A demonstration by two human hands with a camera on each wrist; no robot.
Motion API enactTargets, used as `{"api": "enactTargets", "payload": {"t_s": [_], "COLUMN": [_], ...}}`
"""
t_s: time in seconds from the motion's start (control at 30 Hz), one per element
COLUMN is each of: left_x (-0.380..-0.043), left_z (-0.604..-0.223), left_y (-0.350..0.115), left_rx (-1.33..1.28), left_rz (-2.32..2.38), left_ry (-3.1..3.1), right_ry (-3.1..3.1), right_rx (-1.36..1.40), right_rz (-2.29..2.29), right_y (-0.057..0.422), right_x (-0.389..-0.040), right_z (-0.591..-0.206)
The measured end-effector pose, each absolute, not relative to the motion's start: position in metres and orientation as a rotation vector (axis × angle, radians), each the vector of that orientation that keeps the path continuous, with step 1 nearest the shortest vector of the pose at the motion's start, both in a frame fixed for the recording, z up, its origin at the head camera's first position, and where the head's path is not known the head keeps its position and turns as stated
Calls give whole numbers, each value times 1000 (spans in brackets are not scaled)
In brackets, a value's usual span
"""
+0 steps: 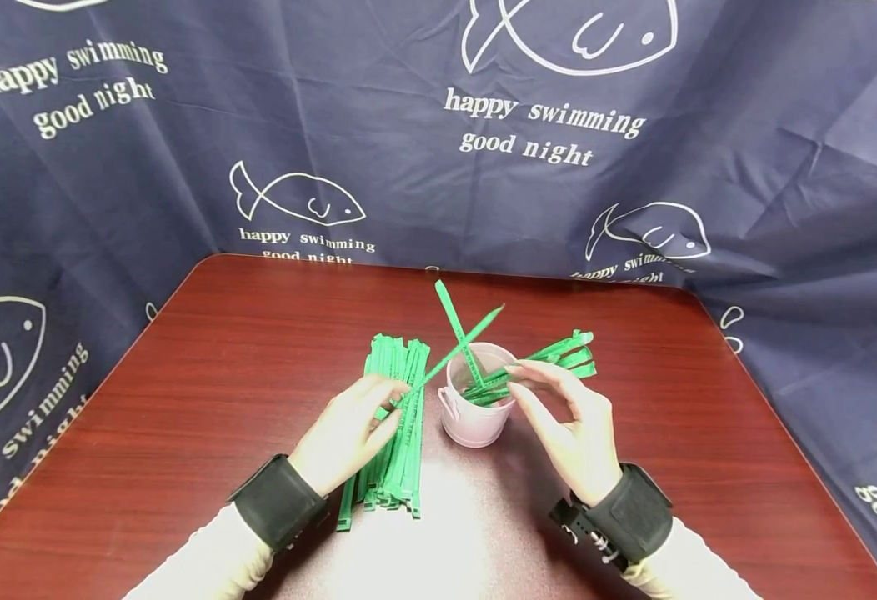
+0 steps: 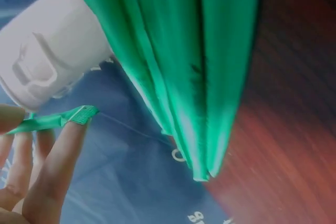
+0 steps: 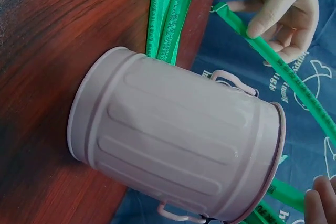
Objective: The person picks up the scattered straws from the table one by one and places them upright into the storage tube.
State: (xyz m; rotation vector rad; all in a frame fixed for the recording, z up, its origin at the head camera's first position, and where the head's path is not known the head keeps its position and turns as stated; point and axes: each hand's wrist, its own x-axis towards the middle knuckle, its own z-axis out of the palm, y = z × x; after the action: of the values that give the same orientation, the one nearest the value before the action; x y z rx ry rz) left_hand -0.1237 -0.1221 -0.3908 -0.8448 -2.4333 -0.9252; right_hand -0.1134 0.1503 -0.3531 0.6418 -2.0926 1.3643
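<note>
My left hand (image 1: pixel 344 429) pinches one end of a long green printed strip-like packet (image 1: pixel 457 346) between thumb and fingers. The packet slants up to the right, crossing over the mouth of a small pale pink bucket (image 1: pixel 472 429). One green packet (image 1: pixel 449 307) leans to the back left inside the bucket; several other packets (image 1: pixel 575 357) lean out to the right. My right hand (image 1: pixel 581 425) is at the bucket's right rim beside these, its thumb and fingertips apart. In the right wrist view, its fingers (image 3: pixel 317 205) overlap the packets.
A pile of similar green packets (image 1: pixel 389 450) lies on the reddish-brown table (image 1: pixel 258 350), left of the bucket and under my left hand. Small handles (image 3: pixel 233 81) stick out from the bucket's sides. Dark blue printed cloth (image 1: pixel 423 117) hangs behind and beside the table.
</note>
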Motion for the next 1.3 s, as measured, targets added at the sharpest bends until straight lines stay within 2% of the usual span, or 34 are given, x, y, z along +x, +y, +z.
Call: {"api": "enactTargets", "payload": {"t_s": [0.3,0.53,0.67,1.3], "left_x": [-121,-120,-119,-119], "left_z": [-385,-384,-385,-386], "left_y": [-112,-111,-111,-113], "left_rx": [-1009,-1097,-1112,-1118], "left_rz": [-828,-825,-831,-834], "left_ry": [-2336,-2269,-2260,-2287], "right_ry": [-2062,-1950,-1849,-1711], "right_rx": [684,730,788,767], "right_rz": [1429,1655,1788,1883], "right_y": [146,141,138,133], "right_x": [-112,-108,-105,-96], "right_z": [-352,-349,-346,-336]}}
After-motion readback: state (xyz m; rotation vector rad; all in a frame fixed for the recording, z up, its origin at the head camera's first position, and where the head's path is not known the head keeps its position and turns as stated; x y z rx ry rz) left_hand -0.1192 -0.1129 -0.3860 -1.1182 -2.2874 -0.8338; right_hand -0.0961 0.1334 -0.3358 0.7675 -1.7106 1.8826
